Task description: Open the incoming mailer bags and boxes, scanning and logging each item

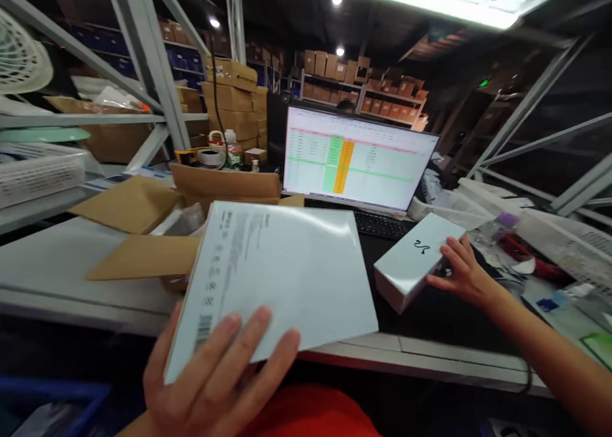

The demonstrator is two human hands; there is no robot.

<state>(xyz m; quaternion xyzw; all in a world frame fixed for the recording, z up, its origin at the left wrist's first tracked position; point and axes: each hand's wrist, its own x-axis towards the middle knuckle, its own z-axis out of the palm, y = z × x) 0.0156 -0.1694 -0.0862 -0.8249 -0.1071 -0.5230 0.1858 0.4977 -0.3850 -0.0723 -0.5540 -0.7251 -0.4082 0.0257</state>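
Note:
A large, flat white box with printed text, symbols and a barcode fills the middle of the view. My left hand grips it at its near left corner, fingers spread over the top face; the thumb side is at the left edge. To the right, a smaller white box with a dark curly mark on its lid is at the desk. My right hand holds its right end between thumb and fingers. An opened brown cardboard carton stands behind the large box, flaps out, with clear plastic wrapping inside.
A monitor showing a spreadsheet stands at the back, a keyboard before it. White plastic baskets sit at the right, another basket at the left. Tape and a bottle are behind the carton. Metal frame posts rise at the left.

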